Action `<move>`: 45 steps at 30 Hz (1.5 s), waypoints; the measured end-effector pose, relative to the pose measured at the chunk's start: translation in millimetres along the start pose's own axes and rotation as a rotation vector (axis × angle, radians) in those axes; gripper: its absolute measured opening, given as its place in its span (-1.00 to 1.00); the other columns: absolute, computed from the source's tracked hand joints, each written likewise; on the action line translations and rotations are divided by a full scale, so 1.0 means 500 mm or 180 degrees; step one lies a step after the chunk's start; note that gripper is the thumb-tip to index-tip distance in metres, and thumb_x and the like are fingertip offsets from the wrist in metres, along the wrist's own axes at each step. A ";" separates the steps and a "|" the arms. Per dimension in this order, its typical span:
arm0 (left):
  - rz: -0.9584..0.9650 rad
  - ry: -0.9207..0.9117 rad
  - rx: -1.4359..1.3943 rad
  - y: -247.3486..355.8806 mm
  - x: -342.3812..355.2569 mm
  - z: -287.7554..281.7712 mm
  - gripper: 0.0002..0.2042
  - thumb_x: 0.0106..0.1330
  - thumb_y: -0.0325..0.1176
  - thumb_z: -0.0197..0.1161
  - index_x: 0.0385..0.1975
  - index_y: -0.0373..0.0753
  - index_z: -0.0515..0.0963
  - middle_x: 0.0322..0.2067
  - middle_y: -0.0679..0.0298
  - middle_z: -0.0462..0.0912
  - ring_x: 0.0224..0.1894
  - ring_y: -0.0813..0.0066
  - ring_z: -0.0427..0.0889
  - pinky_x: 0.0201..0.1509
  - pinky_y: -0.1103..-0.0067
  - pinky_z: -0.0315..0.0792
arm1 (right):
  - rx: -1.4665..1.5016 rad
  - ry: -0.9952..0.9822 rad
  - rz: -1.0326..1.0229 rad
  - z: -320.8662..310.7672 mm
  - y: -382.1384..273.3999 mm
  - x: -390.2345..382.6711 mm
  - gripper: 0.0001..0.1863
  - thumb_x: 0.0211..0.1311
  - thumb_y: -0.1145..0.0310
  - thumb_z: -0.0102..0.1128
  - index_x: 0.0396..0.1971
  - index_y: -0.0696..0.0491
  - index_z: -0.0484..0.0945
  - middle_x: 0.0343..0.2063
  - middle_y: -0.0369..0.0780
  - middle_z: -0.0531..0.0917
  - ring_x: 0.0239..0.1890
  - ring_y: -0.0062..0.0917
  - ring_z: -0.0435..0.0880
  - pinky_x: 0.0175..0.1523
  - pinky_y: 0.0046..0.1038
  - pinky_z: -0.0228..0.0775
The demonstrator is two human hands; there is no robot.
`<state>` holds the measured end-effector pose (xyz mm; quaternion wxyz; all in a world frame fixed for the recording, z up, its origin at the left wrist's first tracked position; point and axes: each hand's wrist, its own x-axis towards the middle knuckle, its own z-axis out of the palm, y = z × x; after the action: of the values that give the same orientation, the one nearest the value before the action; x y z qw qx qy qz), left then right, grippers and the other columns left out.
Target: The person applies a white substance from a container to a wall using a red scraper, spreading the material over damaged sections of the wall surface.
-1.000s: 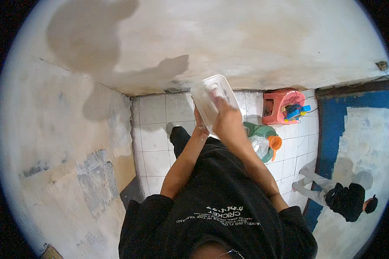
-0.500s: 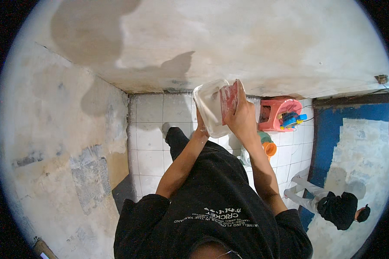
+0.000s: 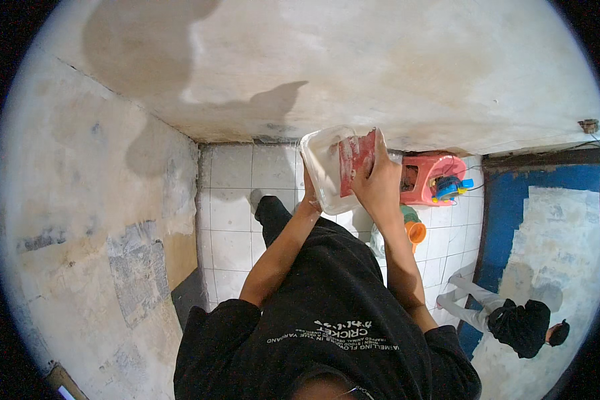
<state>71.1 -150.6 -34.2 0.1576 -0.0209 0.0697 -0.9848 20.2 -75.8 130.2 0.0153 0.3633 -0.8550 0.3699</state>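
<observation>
My left hand (image 3: 309, 192) grips a clear plastic tub (image 3: 328, 202) from its left side, its fingers mostly hidden behind the wall. White paste (image 3: 325, 162) lies inside the tub. In my right hand (image 3: 381, 185) is a red putty spreader (image 3: 356, 162), smeared with white, held over the tub's right side. The thumb presses on its face, and the fingers are behind it. Whether the spreader's edge touches the paste or the rim, I cannot tell.
A patchy plastered wall (image 3: 380, 73) rises ahead; another (image 3: 93, 220) stands left. On the white tiled floor (image 3: 231, 207) are a pink stool (image 3: 420, 190) with a blue-yellow device (image 3: 449, 188) and an orange container (image 3: 415, 232). A person (image 3: 520, 323) stands by the blue-and-white right wall (image 3: 503, 227).
My right hand has turned the spreader, so more of its red face shows, and has shifted slightly to the right. The tub stays nearly in place in my left hand.
</observation>
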 end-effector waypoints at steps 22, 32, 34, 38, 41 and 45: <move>-0.0218 -0.0352 -0.0156 -0.003 -0.003 -0.008 -0.25 0.31 0.21 -0.18 0.33 -0.25 0.03 0.32 0.08 0.12 0.34 0.15 0.12 0.40 0.22 0.04 | 0.0006 -0.0183 0.0038 0.000 -0.012 0.020 -0.46 -0.08 0.62 -0.03 0.03 0.44 0.36 -0.65 0.10 0.51 -0.66 -0.20 0.58 -0.54 -0.36 0.36; 0.0010 0.0094 0.0013 -0.001 0.002 0.004 -0.30 0.32 0.26 -0.19 0.25 -0.20 0.23 0.18 0.11 0.37 0.19 0.16 0.39 0.28 0.24 0.29 | 0.0335 -0.0630 -0.0091 0.011 -0.015 0.011 -0.45 0.03 0.63 -0.04 0.13 0.27 0.33 -0.53 0.12 0.56 -0.50 -0.06 0.61 -0.36 -0.27 0.45; -0.0081 0.0007 -0.0080 0.006 -0.004 0.013 -0.35 0.35 0.21 -0.18 0.23 -0.20 0.25 0.16 0.12 0.39 0.17 0.17 0.42 0.27 0.25 0.32 | 0.0399 -0.0360 -0.0428 0.006 -0.017 0.005 -0.44 0.05 0.63 -0.05 0.16 0.22 0.30 -0.45 0.14 0.59 -0.43 -0.03 0.63 -0.30 -0.25 0.46; -0.0111 0.0032 -0.0203 0.008 -0.010 0.016 -0.42 0.38 0.12 -0.16 0.19 -0.21 0.31 0.12 0.12 0.44 0.13 0.19 0.46 0.24 0.26 0.36 | 0.0190 -0.0542 -0.0210 0.010 -0.015 0.000 -0.41 0.07 0.58 0.05 0.19 0.22 0.25 -0.32 0.14 0.60 -0.35 0.00 0.64 -0.26 -0.23 0.49; -0.0131 -0.0023 -0.0811 0.001 -0.008 0.006 -0.45 0.38 0.08 -0.14 0.17 -0.22 0.34 0.09 0.12 0.47 0.10 0.19 0.49 0.21 0.26 0.39 | 0.0143 -0.0694 -0.0254 0.035 0.008 -0.020 -0.36 0.07 0.53 0.14 0.21 0.22 0.20 -0.29 0.12 0.61 -0.32 0.00 0.64 -0.26 -0.22 0.52; -0.0186 -0.0610 -0.0330 0.022 -0.006 -0.066 -0.45 0.35 -0.01 -0.08 0.28 -0.15 0.21 0.27 0.18 0.27 0.30 0.19 0.25 0.36 0.26 0.17 | 0.0503 -0.0585 0.0104 0.030 -0.025 -0.022 -0.39 0.07 0.65 -0.02 0.22 0.17 0.23 -0.32 0.16 0.60 -0.30 0.01 0.64 -0.22 -0.20 0.49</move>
<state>75.3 -155.8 -68.4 0.1334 -0.1251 0.1046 -0.9776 40.1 -84.4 123.9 -0.0979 0.3818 -0.8267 0.4014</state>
